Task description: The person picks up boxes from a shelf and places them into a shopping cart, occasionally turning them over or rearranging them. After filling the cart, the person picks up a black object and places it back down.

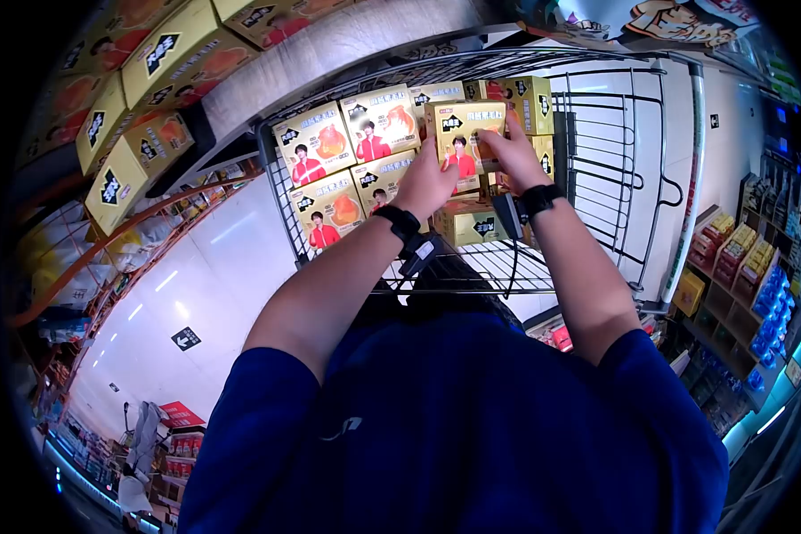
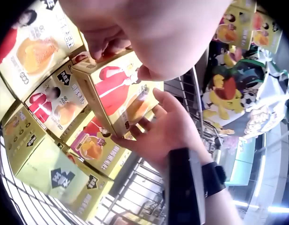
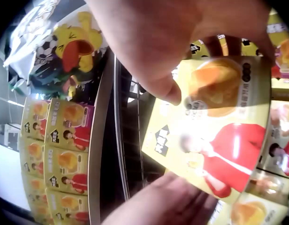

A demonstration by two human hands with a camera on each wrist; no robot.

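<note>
A yellow box (image 1: 458,133) with a red-clad figure printed on it is held between both hands over a shopping cart. The left hand (image 1: 425,185) grips its left side, and the right hand (image 1: 514,158) grips its right side, thumb on the printed face. In the left wrist view the left hand (image 2: 165,133) has its fingers under the tilted box (image 2: 121,91). The right wrist view shows the right hand (image 3: 182,37) over the top of the box (image 3: 215,122). Similar boxes (image 1: 316,142) stand stacked in the cart beside and beneath it.
The wire cart (image 1: 596,160) surrounds the stacked boxes. More yellow boxes (image 1: 156,151) stand on a shelf (image 1: 267,80) at the upper left. A large printed bag (image 2: 243,89) lies beyond the cart. Store shelves (image 1: 730,276) stand at the right.
</note>
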